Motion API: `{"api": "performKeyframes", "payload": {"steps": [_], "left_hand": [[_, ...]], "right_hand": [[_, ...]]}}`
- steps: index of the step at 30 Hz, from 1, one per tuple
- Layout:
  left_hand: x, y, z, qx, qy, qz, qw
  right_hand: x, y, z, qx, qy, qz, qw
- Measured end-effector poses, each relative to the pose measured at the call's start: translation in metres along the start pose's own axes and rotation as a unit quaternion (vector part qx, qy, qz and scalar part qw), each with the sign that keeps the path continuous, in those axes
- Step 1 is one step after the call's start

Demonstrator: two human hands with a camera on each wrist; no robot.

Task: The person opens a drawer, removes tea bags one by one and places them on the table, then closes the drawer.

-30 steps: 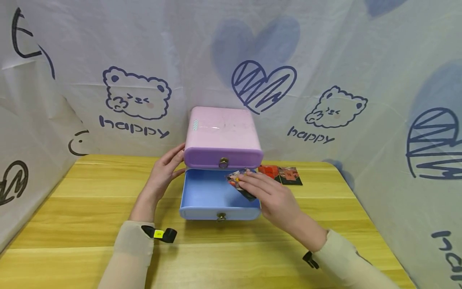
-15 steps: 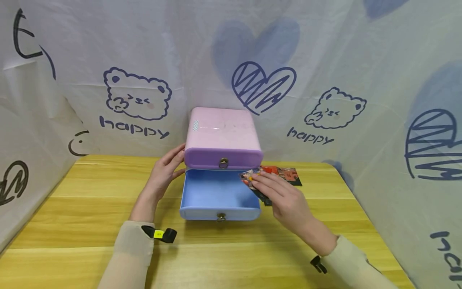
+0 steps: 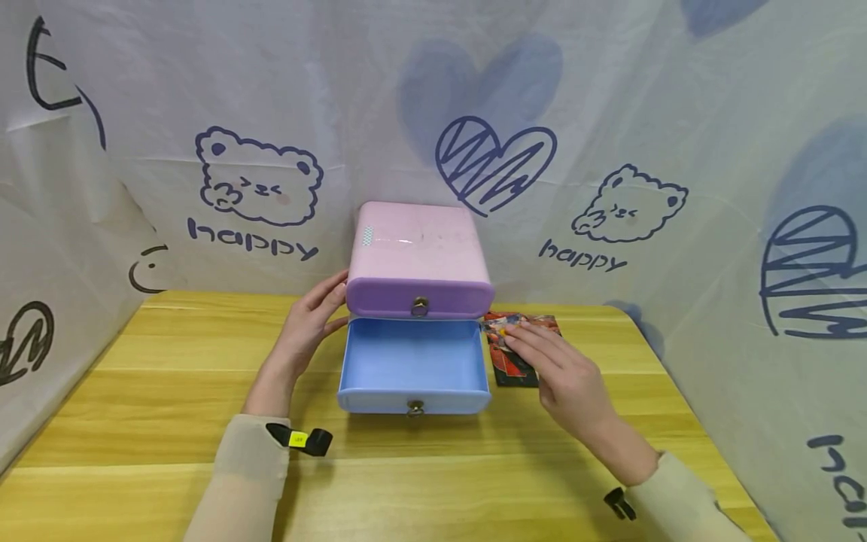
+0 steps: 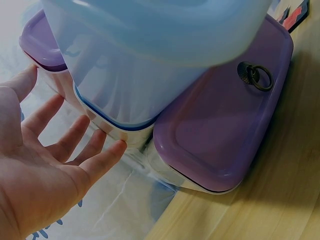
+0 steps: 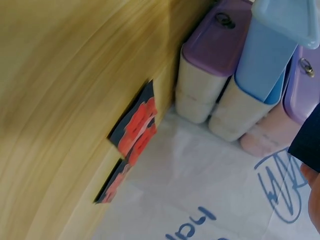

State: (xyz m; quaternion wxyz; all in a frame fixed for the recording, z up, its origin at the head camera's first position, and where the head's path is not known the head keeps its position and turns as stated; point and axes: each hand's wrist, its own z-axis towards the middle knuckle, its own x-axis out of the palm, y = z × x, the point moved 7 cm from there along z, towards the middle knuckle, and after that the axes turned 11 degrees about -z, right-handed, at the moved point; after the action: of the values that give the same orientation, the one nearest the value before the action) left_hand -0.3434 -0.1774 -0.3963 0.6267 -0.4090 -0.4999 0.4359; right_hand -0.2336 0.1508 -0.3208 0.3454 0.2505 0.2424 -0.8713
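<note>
Card [image 3: 497, 324], patterned in several colours, is pinched in the right hand [image 3: 567, 370], fingers laid over it and together. It sits just right of the cabinet [image 3: 418, 239], above two red-and-black cards on the tabletop [image 3: 433, 482]. In the right wrist view only a dark part of the held card and a fingertip show at the edge, raised off the tabletop. The nearer red card [image 3: 509, 367] lies beside the cabinet; the farther red card [image 5: 112, 186] lies next to it, towards the cloth [image 3: 379, 98], partly hidden by the hand in the head view.

The left hand [image 3: 306, 325] grips nothing: its fingers are spread apart, fingertips touching the left side of the cabinet.

The cabinet, pink on top, has three drawers. The blue drawer [image 3: 379, 401], in the middle, is pulled out, and its inside is bare. Above it the upper purple drawer [image 3: 452, 297] is closed, and below it so is the lower purple drawer [image 4: 215, 125]. Each has a ring handle. Behind stands the pale cloth, printed with bears, hearts and "happy". Light sleeves [image 3: 247, 459] cover both forearms, with black straps [image 3: 318, 442] at the wrists.
</note>
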Motion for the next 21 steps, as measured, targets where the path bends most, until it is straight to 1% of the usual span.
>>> {"api": "performKeyframes", "payload": {"steps": [9,15,21], "left_hand": [[0.001,0.000,0.000,0.002,0.000,0.002,1.0000],[0.001,0.000,0.000,0.001,0.001,0.001,1.0000],[0.001,-0.001,0.000,0.000,0.002,0.003,1.0000]], "right_hand": [[0.004,-0.024,-0.022,0.033,0.039,-0.017,0.999],[0.011,-0.041,-0.037,0.061,0.076,-0.028,0.995],[0.018,-0.053,-0.051,0.074,0.103,-0.048,0.991]]}}
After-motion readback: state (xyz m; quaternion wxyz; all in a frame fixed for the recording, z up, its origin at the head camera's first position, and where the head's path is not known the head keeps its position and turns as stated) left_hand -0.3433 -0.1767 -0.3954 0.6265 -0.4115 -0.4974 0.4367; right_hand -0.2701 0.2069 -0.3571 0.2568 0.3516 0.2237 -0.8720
